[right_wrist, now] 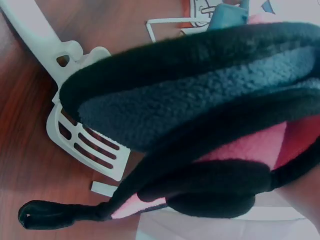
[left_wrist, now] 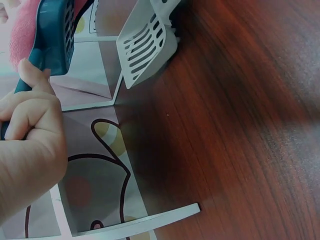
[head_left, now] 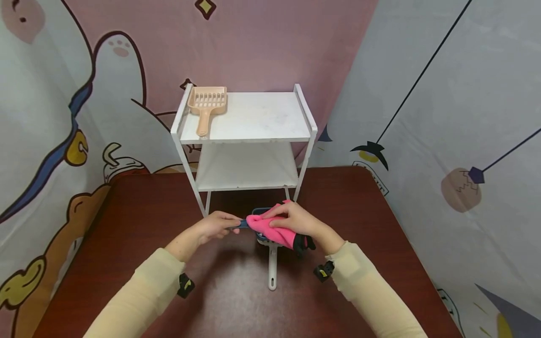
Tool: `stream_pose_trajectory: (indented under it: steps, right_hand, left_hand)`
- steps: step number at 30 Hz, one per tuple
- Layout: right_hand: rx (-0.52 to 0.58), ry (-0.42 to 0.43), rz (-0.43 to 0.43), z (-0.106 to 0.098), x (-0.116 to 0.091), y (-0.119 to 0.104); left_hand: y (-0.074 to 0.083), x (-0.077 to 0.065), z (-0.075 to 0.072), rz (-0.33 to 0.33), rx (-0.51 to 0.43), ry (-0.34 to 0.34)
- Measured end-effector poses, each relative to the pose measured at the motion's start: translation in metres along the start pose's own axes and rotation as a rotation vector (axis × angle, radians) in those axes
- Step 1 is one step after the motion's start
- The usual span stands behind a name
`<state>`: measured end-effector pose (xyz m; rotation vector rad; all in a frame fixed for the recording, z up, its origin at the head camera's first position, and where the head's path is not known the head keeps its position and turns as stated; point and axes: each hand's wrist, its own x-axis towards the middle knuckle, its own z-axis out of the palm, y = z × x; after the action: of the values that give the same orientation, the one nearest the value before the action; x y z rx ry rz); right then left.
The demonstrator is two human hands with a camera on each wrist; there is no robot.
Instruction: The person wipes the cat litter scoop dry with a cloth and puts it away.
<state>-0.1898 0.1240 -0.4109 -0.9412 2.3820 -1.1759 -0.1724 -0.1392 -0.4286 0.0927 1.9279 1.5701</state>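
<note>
My left hand (head_left: 216, 225) grips the handle of a dark blue slotted litter scoop (left_wrist: 54, 37), held above the table. My right hand (head_left: 297, 218) holds a pink fleece cloth (head_left: 274, 228) with black trim and a hanging loop against the blue scoop's head, covering much of it. The cloth's dark fleece underside and black edging fill the right wrist view, where the fingers are hidden. Beneath the blue scoop, a white slotted litter scoop (head_left: 272, 267) lies on the table, its handle toward me.
A white two-tier shelf (head_left: 266, 115) stands at the back of the brown table (head_left: 359, 281). On its top left lies a beige litter scoop (head_left: 208, 101). Printed cloth walls (head_left: 422, 94) hang behind and beside the table.
</note>
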Motion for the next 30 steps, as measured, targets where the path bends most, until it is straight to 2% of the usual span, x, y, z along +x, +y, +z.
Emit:
stream_pose_trajectory:
  steps: [6, 12, 20, 24, 30]
  right_hand:
    - [-0.084, -0.058, -0.021, 0.007, 0.004, -0.002]
    - [-0.122, -0.087, -0.016, 0.011, 0.005, 0.000]
    - [-0.175, -0.081, 0.022, 0.007, -0.002, 0.004]
    - [-0.255, -0.080, 0.076, 0.001, -0.007, -0.001]
    - [-0.387, -0.047, 0.108, -0.006, -0.012, -0.010]
  left_hand:
    - [0.000, -0.001, -0.001, -0.002, -0.013, 0.004]
    - [-0.002, 0.001, 0.001, 0.007, 0.017, 0.018]
    - [0.001, 0.002, 0.005, -0.001, 0.021, 0.035]
    - [0.003, 0.002, 0.006, 0.005, 0.038, 0.036]
    - [0.007, 0.001, 0.008, 0.004, 0.054, 0.037]
